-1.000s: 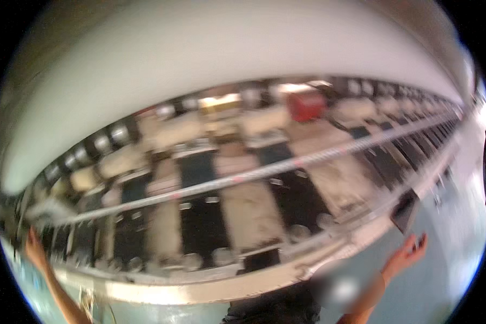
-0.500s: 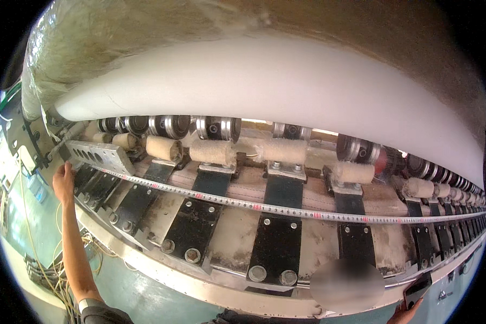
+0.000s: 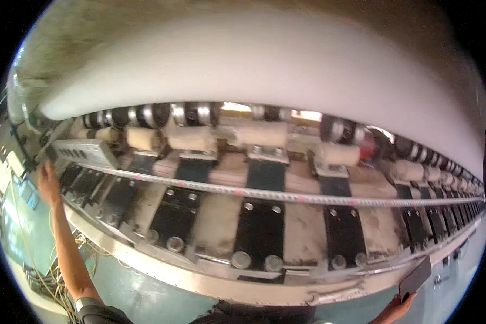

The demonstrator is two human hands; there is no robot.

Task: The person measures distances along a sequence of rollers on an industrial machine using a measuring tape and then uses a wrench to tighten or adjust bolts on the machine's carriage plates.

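Note:
A long white tape measure (image 3: pixel 264 194) with red marks stretches across the machine from left to far right. Close to its left end, my left hand (image 3: pixel 48 182) is beside a grey metal plate (image 3: pixel 86 153) with a row of slots. The fingers of this hand look curled together; blur hides what they hold, if anything. At the lower right my right hand (image 3: pixel 398 310) grips a dark, flat phone (image 3: pixel 414 278), which is tilted above the machine's front edge. No hand touches the middle of the tape.
A large white roll (image 3: pixel 254 65) spans the top. Under it lie black and silver wheels (image 3: pixel 195 114), fuzzy beige rollers (image 3: pixel 262 134) and bolted black plates (image 3: pixel 259 232). A wrench (image 3: pixel 335 294) rests on the cream front rail (image 3: pixel 200 283). Cables (image 3: pixel 65 281) hang at lower left.
The whole view has shifted and blurred, with the machine sitting further left and higher. More of the phone in my right hand shows. The wrench appears where a blurred patch was.

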